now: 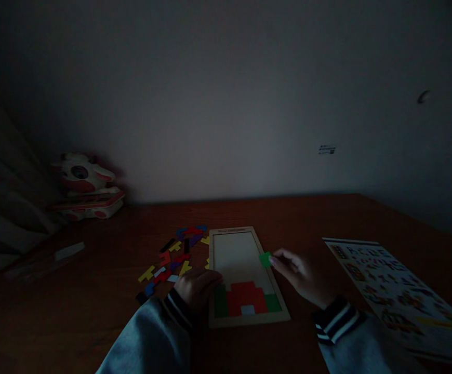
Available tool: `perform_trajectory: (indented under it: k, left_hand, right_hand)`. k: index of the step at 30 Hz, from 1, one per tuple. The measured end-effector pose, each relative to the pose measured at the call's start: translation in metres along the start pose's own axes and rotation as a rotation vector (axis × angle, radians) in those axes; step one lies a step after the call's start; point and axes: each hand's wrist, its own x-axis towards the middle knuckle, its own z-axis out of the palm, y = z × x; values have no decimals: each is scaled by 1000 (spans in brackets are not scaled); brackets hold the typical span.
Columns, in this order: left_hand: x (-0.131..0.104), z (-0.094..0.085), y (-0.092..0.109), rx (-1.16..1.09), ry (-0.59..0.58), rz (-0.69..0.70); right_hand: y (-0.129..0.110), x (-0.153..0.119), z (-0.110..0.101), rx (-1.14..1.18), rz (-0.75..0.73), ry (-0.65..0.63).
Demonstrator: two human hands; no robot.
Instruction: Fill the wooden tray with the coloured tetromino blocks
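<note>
A shallow wooden puzzle tray [249,321] with a pale base lies in front of me. Its near end holds red pieces [245,293], a white piece [248,310] and green pieces [221,302] at either side. My right hand [302,275] pinches a bright green puzzle piece [265,259] between thumb and fingertips, over the tray's right rim. My left hand [197,285] is closed on the tray's left edge, its fingertips reaching over the rim by the left green piece. Part of that edge is hidden under the hand.
Loose coloured puzzle pieces [165,257] are scattered left of the tray. A printed pattern sheet [389,285] lies at the right. A cow-shaped toy [88,184] stands at the back left, near a curtain [8,187]. The wall [226,104] borders the table's far edge.
</note>
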Motion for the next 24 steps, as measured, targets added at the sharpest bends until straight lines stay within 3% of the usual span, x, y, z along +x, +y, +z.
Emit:
perform_trajectory:
  k: [10, 18, 24]
  left_hand:
    - [-1, 1, -1, -32, -49, 3]
    - [-3, 5, -6, -22, -46, 47]
    - [-3, 4, -8, -48, -81, 104]
  right_hand:
    - [5, -2, 5, 129, 78, -112]
    - [10, -1, 6, -149, -1, -149]
    - [14, -3, 11, -266, -162, -178]
